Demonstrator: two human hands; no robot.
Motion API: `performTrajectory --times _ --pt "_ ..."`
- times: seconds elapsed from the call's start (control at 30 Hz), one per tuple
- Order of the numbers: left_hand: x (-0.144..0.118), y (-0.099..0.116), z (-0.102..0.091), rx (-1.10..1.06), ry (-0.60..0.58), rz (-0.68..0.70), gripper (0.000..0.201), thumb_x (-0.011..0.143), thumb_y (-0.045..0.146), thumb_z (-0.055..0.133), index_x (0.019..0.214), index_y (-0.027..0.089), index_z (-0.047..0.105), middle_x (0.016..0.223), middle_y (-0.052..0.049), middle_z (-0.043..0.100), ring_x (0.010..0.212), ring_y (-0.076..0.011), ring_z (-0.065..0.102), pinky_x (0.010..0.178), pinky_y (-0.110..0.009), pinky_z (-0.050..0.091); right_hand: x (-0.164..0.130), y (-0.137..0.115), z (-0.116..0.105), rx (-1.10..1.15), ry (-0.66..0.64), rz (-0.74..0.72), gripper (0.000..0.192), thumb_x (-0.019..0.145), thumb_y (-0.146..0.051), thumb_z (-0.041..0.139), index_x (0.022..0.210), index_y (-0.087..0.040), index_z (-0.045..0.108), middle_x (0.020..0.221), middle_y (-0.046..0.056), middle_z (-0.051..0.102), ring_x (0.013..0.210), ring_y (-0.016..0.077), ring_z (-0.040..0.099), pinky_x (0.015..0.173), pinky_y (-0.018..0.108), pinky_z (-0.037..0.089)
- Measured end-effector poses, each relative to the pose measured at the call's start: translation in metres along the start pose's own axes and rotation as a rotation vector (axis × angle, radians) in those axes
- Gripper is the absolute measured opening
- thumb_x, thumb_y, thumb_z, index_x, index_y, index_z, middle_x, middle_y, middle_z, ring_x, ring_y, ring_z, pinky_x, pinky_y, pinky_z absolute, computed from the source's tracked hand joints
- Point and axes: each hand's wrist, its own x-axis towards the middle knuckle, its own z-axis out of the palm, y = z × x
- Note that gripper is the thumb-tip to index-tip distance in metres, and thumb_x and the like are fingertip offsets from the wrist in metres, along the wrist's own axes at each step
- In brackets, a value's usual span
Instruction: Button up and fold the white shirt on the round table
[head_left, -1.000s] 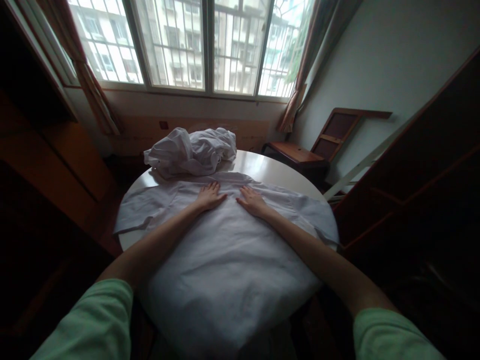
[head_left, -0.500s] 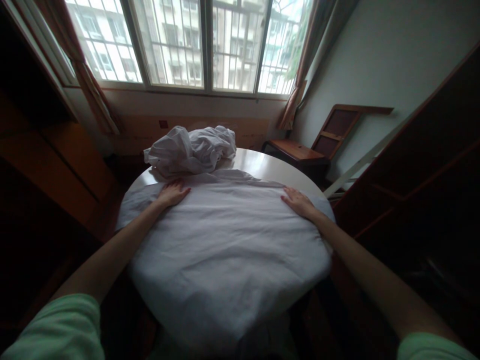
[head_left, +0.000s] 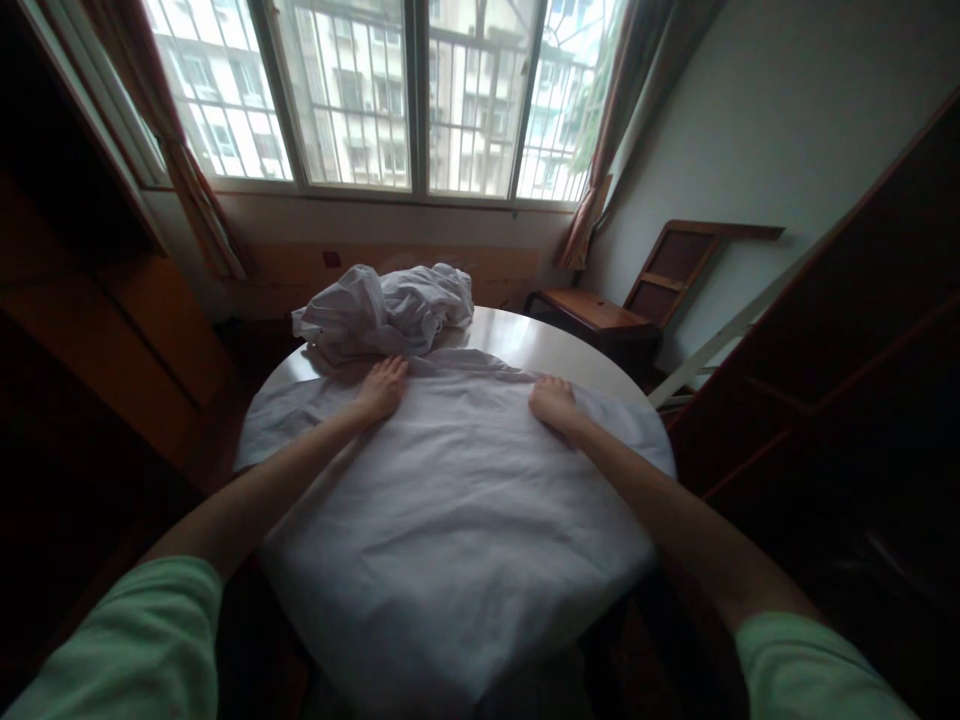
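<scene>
A large pale white cloth (head_left: 465,500) is spread over the near part of a round white table (head_left: 517,330) and droops over the near edge. My left hand (head_left: 385,388) rests at the cloth's far edge, left of the middle, its fingers curled together on the fabric. On the right, my right hand (head_left: 553,402) is likewise closed, knuckles up, on the cloth near that edge. The fingertips are partly hidden. Soft wrinkles run across the fabric between the hands. Beyond my left hand lies a crumpled heap of similar white fabric (head_left: 382,310) on the tabletop.
A wooden chair (head_left: 600,310) stands behind the table on the right, by the wall. Dark wooden furniture (head_left: 817,370) leans in from the right, and an orange-brown cabinet (head_left: 157,330) is at the left. Barred windows (head_left: 352,100) with tied curtains (head_left: 199,195) are ahead.
Both hands have moved inward along the cloth's far edge, nearer each other. Their fingers went from lying flat and spread to curled. The view has tipped slightly upward.
</scene>
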Motion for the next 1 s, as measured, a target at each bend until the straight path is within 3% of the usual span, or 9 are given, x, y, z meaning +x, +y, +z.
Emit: performTrajectory --times 0.13,0.23,0.33,0.47,0.67,0.83,0.93,1.0 --pt "0.026 0.063 0.015 -0.176 -0.045 0.201 0.044 0.089 0.024 0.034 0.129 0.011 0.046 0.141 -0.013 0.042 0.131 -0.0213 0.037 0.109 -0.034 0.028 0.01 -0.078 0.013 0.123 0.043 -0.271 0.045 0.086 -0.017 0.036 0.126 -0.001 0.05 0.135 0.021 0.047 0.123 0.0273 0.044 0.104 0.036 0.032" --pt "0.037 0.083 0.023 -0.26 -0.086 0.227 0.046 0.088 0.017 0.03 0.131 0.007 0.044 0.138 -0.015 0.045 0.128 -0.0177 0.041 0.108 -0.029 0.029 0.014 -0.1 0.021 0.234 0.081 -0.44 0.046 0.088 -0.018 0.036 0.129 0.0 0.046 0.133 0.02 0.05 0.124 0.0238 0.044 0.107 0.033 0.029" --pt "0.039 0.07 0.023 -0.247 -0.169 0.184 0.052 0.091 0.029 0.029 0.137 0.006 0.037 0.145 -0.016 0.035 0.136 -0.0208 0.03 0.111 -0.033 0.023 0.021 -0.081 0.023 0.261 0.021 -0.498 0.049 0.092 -0.03 0.037 0.134 -0.007 0.042 0.141 0.014 0.042 0.131 0.0226 0.036 0.109 0.036 0.026" --pt "0.034 0.028 0.016 -0.198 -0.257 0.035 0.062 0.092 0.045 0.027 0.144 0.01 0.027 0.151 -0.012 0.024 0.14 -0.0239 0.02 0.112 -0.037 0.019 0.033 -0.026 0.024 0.24 -0.053 -0.392 0.054 0.093 -0.041 0.036 0.138 -0.011 0.038 0.148 0.013 0.032 0.137 0.0233 0.027 0.111 0.038 0.024" --pt "0.033 0.0 0.014 -0.236 -0.213 -0.035 0.058 0.09 0.043 0.033 0.141 0.017 0.035 0.147 -0.005 0.034 0.136 -0.0227 0.03 0.11 -0.034 0.025 0.042 0.033 0.029 0.148 -0.067 -0.171 0.059 0.093 -0.047 0.03 0.14 -0.011 0.036 0.147 0.014 0.032 0.137 0.0243 0.028 0.111 0.038 0.024" --pt "0.033 -0.012 0.014 -0.405 -0.003 -0.111 0.043 0.084 0.026 0.039 0.119 0.014 0.061 0.119 -0.007 0.064 0.107 -0.0181 0.059 0.095 -0.026 0.043 0.043 0.047 0.031 0.13 -0.061 -0.137 0.057 0.093 -0.043 0.03 0.137 -0.008 0.039 0.146 0.015 0.034 0.136 0.0246 0.03 0.11 0.038 0.026" --pt "0.032 -0.016 0.013 -0.314 0.05 -0.133 0.038 0.083 0.021 0.039 0.109 0.015 0.066 0.112 -0.008 0.066 0.103 -0.0184 0.06 0.093 -0.026 0.044 0.039 0.045 0.028 0.143 0.0 -0.129 0.052 0.092 -0.039 0.035 0.132 -0.007 0.045 0.142 0.017 0.041 0.132 0.0255 0.037 0.107 0.038 0.03" --pt "0.032 -0.015 0.014 -0.226 0.005 -0.096 0.04 0.085 0.023 0.038 0.114 0.014 0.063 0.121 -0.008 0.062 0.113 -0.0188 0.055 0.099 -0.027 0.04 0.035 0.042 0.026 0.154 0.08 -0.139 0.045 0.09 -0.033 0.041 0.127 -0.008 0.05 0.135 0.016 0.049 0.125 0.0248 0.045 0.104 0.036 0.034"
